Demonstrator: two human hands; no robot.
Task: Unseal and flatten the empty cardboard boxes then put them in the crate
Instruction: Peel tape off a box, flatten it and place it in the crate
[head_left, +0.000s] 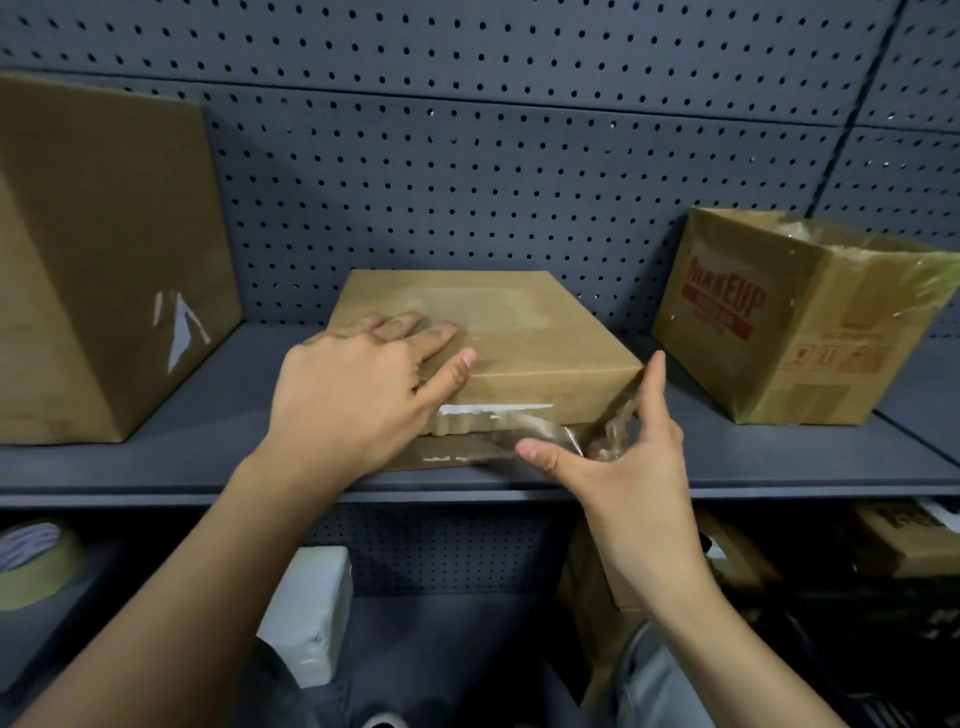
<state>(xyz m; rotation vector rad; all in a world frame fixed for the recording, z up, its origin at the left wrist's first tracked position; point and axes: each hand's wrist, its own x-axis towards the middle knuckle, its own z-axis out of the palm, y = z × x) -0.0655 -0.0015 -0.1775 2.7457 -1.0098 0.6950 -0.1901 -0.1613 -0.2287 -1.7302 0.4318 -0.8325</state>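
Left hand (358, 384) presses flat on the shallow cardboard box (519, 338) on the grey shelf (779, 457); right hand (623, 457) pinches its peeled clear tape (550, 439). Large closed box (104, 260) flanks left, open MAKEUP box (795, 322) right.

Bare forearms (208, 566) above grey clothing (654, 680).

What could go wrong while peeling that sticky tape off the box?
The clear tape bunched in the right hand might snap, leaving bits stuck on the flat box. The pull could also drag the box toward the shelf edge if the left hand pressing on top slips. The crumpled tape may cling to the fingers.
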